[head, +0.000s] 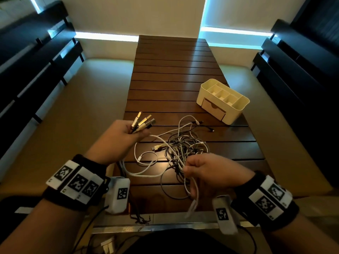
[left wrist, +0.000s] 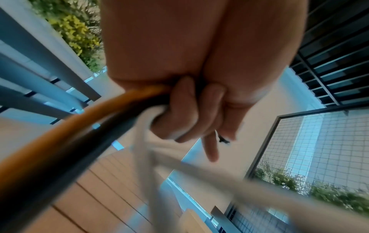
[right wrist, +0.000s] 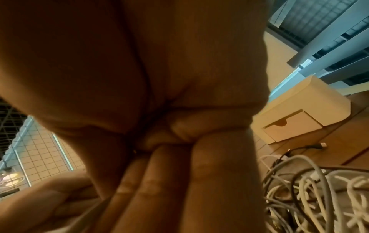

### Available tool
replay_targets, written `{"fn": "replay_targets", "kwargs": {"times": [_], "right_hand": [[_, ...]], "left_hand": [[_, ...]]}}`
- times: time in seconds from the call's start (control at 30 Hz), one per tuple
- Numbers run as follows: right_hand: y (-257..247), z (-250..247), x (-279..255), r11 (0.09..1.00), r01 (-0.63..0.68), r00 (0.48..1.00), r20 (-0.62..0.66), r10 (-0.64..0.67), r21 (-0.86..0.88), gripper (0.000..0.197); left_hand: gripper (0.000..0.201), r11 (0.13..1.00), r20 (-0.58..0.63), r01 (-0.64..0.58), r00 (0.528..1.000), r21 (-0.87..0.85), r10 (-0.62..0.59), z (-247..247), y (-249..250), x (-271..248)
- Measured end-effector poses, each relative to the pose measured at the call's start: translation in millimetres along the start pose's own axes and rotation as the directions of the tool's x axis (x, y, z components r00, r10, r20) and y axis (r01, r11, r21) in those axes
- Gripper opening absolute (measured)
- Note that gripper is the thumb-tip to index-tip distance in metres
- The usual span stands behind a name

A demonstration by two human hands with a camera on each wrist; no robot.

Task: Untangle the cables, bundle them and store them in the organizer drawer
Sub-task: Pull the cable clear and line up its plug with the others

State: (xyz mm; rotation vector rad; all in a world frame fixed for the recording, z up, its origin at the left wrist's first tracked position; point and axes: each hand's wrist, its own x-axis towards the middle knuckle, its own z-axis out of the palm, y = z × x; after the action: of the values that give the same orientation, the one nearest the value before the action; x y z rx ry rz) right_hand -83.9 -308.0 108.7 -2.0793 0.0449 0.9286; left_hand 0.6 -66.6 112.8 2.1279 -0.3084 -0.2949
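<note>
Left hand clenched around a fan of metal-tipped USB plugs; a snarl of thin white and grey cables sprawled mid-bench on dark slatted wood; right hand pinching several strands; far right, cream plastic organizer, drawer closed. Light, limp, slippery cords, likely best gripped by the stiff plugs

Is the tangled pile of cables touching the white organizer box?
Apart. The head view shows bare table slats between the cable pile and the organizer.
</note>
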Motion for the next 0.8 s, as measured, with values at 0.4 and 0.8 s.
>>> {"fn": "replay_targets", "kwargs": {"times": [0.4,0.8], "right_hand": [[14.0,9.7,20.1,0.912,-0.055,0.997,0.030,0.073,-0.406,0.027],[27.0,14.3,33.9,0.732,-0.238,0.957,-0.026,0.288,-0.638,0.064]], "left_hand": [[0.023,0.952,-0.190,-0.002,0.980,-0.307,-0.059,7.0,-20.0,11.8],[0.029,0.872,-0.184,0.039,0.972,-0.489,-0.146,4.0,-8.1,4.7]]}}
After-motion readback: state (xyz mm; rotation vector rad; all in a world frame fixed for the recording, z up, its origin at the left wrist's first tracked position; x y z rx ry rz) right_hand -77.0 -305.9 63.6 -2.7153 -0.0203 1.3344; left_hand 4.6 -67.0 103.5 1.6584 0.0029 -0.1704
